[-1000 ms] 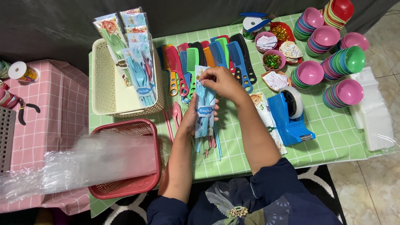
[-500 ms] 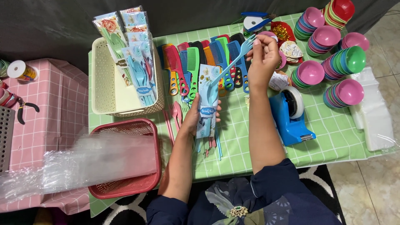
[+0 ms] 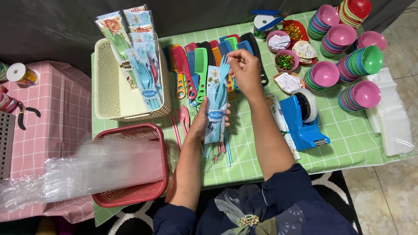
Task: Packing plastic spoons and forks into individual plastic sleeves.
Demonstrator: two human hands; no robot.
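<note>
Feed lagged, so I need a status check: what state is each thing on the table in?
left hand: holding clear packet upright
clear packet: open-topped, blue cutlery inside
right hand: pinching blue fork at packet mouth
blue fork: partly inserted
cream basket: holds finished packets
tape dispenser: untouched

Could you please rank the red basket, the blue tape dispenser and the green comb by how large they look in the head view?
1. red basket
2. blue tape dispenser
3. green comb, clearly slimmest
</note>
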